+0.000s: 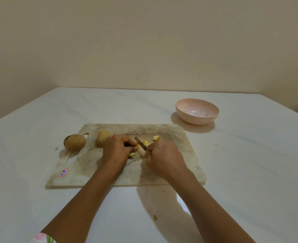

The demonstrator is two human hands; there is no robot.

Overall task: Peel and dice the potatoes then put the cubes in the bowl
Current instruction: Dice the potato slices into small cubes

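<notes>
Dicing in progress on the board (179,137), centre frame.
The right hand (164,156) had its fingers curled round the knife (140,143); the left hand (116,148) pinched a peeled strip (141,152) under the blade. Cubes (156,137) lay beside it. Two unpeeled potatoes (74,141) sat centre left. The bowl (197,118), right of centre, showed no cubes. The next move likely called for more crosscuts, with the fingers kept clear.
</notes>
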